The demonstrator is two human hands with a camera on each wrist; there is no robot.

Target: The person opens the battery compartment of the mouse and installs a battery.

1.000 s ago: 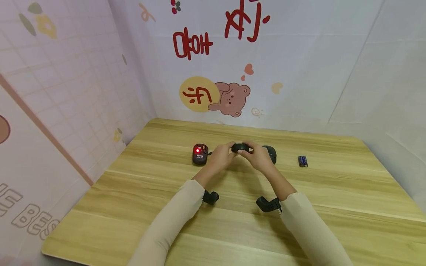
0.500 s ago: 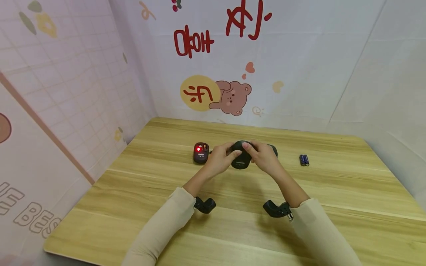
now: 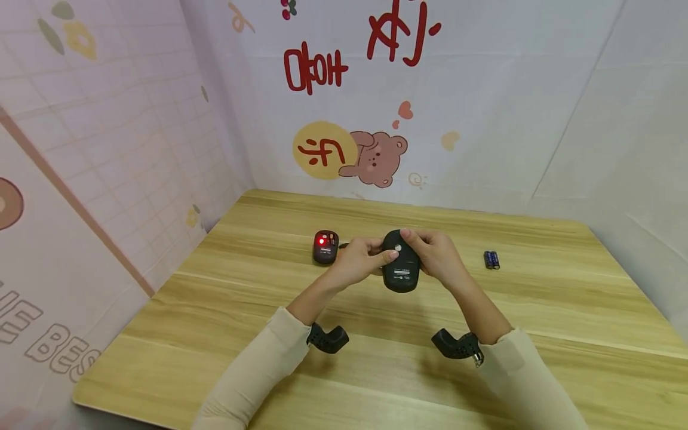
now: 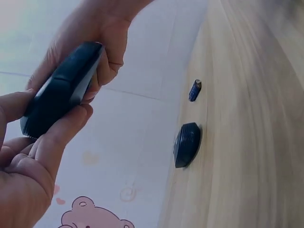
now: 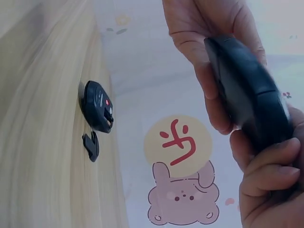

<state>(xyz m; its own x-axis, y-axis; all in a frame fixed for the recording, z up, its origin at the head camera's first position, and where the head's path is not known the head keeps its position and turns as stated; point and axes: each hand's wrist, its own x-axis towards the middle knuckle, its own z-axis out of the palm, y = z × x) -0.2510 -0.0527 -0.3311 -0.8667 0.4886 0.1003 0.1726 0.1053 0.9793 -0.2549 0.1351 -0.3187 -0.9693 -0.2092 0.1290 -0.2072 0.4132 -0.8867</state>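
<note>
A black computer mouse [image 3: 402, 272] is held up above the table, its underside with a round sensor spot and small print turned toward the head view. My left hand [image 3: 356, 263] grips its left side, the thumb lying on the underside. From the right, my right hand [image 3: 439, 258] holds it too, thumb near the top end. In the left wrist view the mouse's ridged end [image 4: 35, 126] lies between the left fingers and thumb. Behind the left hand, an upturned mouse [image 3: 325, 254] glows red, its battery bay uncovered. Beside it lies a small black cover [image 5: 91, 146].
Another dark mouse [image 4: 188, 145] rests on the table, hidden by the right hand in the head view. Two blue batteries [image 3: 491, 260] lie to the right. The wooden table [image 3: 376, 370] meets a decorated wall covering [image 3: 484, 119] at the back.
The held mouse has tilted from edge-on to underside facing the head view. Both hands have come slightly nearer and to the right with it. The things on the table have stayed put.
</note>
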